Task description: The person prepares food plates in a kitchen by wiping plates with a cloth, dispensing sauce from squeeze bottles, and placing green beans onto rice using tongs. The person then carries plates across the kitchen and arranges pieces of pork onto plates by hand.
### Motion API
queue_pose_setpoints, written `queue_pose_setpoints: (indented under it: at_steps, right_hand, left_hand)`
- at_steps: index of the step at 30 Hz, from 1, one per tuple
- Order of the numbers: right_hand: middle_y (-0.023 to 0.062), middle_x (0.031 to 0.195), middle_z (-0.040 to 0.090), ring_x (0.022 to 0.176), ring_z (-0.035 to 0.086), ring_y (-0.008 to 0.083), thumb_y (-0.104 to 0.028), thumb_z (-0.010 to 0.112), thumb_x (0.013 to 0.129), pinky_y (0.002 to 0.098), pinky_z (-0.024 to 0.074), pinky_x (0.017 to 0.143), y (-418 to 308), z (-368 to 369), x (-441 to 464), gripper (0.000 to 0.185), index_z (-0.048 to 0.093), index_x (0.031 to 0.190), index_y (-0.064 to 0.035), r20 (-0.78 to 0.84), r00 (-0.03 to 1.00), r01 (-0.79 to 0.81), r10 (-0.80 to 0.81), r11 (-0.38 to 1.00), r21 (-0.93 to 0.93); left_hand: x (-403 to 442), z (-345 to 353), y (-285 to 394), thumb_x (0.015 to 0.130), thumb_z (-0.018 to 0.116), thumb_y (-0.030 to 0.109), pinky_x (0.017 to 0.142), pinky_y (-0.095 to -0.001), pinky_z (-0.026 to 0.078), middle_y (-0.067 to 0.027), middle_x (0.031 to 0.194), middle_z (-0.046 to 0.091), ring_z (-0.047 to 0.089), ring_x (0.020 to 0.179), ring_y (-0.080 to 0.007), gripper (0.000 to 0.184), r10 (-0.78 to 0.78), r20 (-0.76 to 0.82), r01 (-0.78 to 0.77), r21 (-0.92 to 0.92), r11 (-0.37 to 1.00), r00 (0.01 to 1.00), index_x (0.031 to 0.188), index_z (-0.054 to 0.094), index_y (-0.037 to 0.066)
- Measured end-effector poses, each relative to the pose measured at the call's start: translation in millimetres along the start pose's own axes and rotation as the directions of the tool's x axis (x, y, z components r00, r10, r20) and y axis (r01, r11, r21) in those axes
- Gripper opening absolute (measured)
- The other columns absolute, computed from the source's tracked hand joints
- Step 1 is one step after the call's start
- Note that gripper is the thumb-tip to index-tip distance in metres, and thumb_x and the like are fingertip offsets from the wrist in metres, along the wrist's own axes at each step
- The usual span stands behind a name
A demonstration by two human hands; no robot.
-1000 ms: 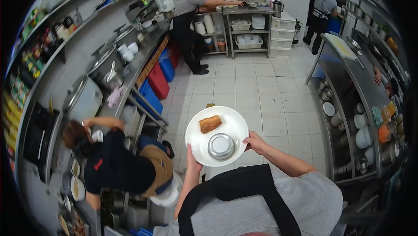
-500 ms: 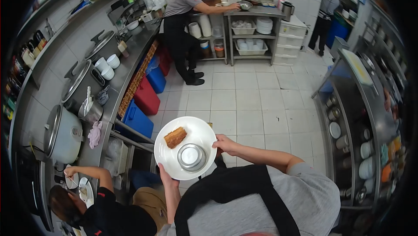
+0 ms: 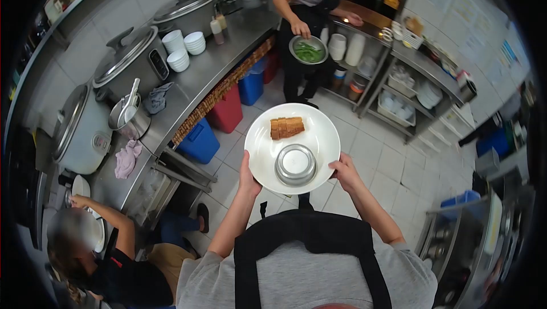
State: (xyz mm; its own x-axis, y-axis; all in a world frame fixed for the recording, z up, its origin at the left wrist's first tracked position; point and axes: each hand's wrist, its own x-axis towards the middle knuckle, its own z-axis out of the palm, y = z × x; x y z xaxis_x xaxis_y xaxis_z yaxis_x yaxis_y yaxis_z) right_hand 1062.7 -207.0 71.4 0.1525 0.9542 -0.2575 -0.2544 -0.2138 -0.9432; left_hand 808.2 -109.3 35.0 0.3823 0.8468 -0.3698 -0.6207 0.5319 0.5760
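A round white plate is held out in front of my chest, gripped at its rim on both sides. My left hand closes on the lower left of the rim. On the right side, my right hand has its thumb over the edge and its other fingers mostly underneath. A sliced, browned slab of what looks like crisp meat lies on the far part of the plate. Nearer to me sits an upside-down metal bowl, touching neither hand.
One co-worker stands ahead with a metal bowl of green vegetables. Another person works at the counter on my left. Cookers and white bowls line the steel counter. Shelving stands ahead right.
My view has turned left and the plate now sits more centrally, with both hands still on it. The co-worker ahead has turned from the back counter and holds the bowl of greens.
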Motion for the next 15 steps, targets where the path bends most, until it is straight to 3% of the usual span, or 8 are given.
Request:
queue_pose_setpoints:
  at_steps: [3, 6, 8, 11, 13, 14, 15]
  right_hand:
    - [0.0120, 0.091, 0.061, 0.070, 0.064, 0.0210, -0.007, 0.049, 0.069, 0.0342, 0.0561, 0.057, -7, 3, 84, 0.045, 0.045, 0.113, 0.0019, 0.078, 0.997, -0.010, 0.010, 1.000, 0.004]
    - [0.0117, 0.089, 0.060, 0.066, 0.063, 0.0202, -0.005, 0.048, 0.070, 0.0328, 0.0557, 0.055, -17, 29, 159, 0.043, 0.045, 0.112, 0.0024, 0.170, 0.985, -0.041, 0.035, 0.999, 0.031]
    - [0.0122, 0.089, 0.060, 0.066, 0.063, 0.0201, -0.005, 0.048, 0.070, 0.0326, 0.0558, 0.055, -20, 52, 203, 0.043, 0.045, 0.112, 0.0031, 0.258, 0.964, -0.070, 0.062, 0.997, 0.023]
    - [0.0135, 0.092, 0.059, 0.069, 0.063, 0.0208, -0.004, 0.048, 0.070, 0.0329, 0.0561, 0.056, -13, 91, 263, 0.046, 0.042, 0.114, 0.0041, 0.391, 0.916, -0.095, 0.096, 0.995, -0.020]
    - [0.0138, 0.095, 0.058, 0.073, 0.063, 0.0214, -0.004, 0.049, 0.069, 0.0326, 0.0560, 0.056, -14, 117, 288, 0.049, 0.039, 0.117, 0.0039, 0.431, 0.895, -0.107, 0.118, 0.993, -0.049]
    - [0.0140, 0.098, 0.057, 0.075, 0.063, 0.0217, -0.004, 0.049, 0.071, 0.0327, 0.0560, 0.058, -11, 128, 302, 0.048, 0.038, 0.118, 0.0026, 0.491, 0.860, -0.131, 0.138, 0.990, -0.050]
    - [0.0140, 0.098, 0.057, 0.075, 0.063, 0.0217, -0.004, 0.049, 0.071, 0.0327, 0.0560, 0.058, -9, 141, 311, 0.048, 0.038, 0.118, 0.0026, 0.512, 0.846, -0.135, 0.148, 0.989, -0.063]
  left_hand:
    - [33, 15, 14, 0.092, 0.032, 0.046, 0.102, -0.0409, 0.032, -0.0122, 0.131, 0.044, 0.043, 0.120, -0.0271, 0.058, 0.120, -0.063, -0.127, -0.117, 0.985, 0.991, 0.132, 0.036, 0.004]
    - [61, 20, 32, 0.094, 0.032, 0.043, 0.103, -0.0389, 0.030, -0.0095, 0.133, 0.043, 0.041, 0.122, -0.0261, 0.054, 0.336, -0.140, -0.359, -0.203, 0.911, 0.931, 0.132, 0.036, 0.006]
    - [89, 10, 41, 0.094, 0.032, 0.043, 0.103, -0.0389, 0.030, -0.0093, 0.133, 0.043, 0.041, 0.122, -0.0256, 0.054, 0.418, -0.247, -0.460, -0.149, 0.875, 0.874, 0.132, 0.035, 0.006]
    - [124, -22, 52, 0.094, 0.036, 0.037, 0.101, -0.0406, 0.034, -0.0098, 0.131, 0.044, 0.043, 0.120, -0.0258, 0.050, 0.501, -0.460, -0.589, -0.060, 0.806, 0.733, 0.133, 0.032, 0.007]
    - [141, -34, 66, 0.095, 0.038, 0.029, 0.095, -0.0415, 0.040, -0.0116, 0.126, 0.047, 0.046, 0.116, -0.0271, 0.043, 0.552, -0.695, -0.643, 0.168, 0.747, 0.460, 0.132, 0.030, 0.008]
    - [147, -50, 76, 0.096, 0.036, 0.021, 0.089, -0.0413, 0.044, -0.0133, 0.122, 0.048, 0.050, 0.111, -0.0282, 0.037, 0.632, -0.658, -0.660, 0.265, 0.703, 0.409, 0.130, 0.030, 0.008]
    - [149, -57, 92, 0.095, 0.038, 0.018, 0.088, -0.0371, 0.044, -0.0134, 0.121, 0.048, 0.052, 0.107, -0.0241, 0.036, 0.633, -0.667, -0.687, 0.245, 0.684, 0.393, 0.127, 0.031, 0.004]
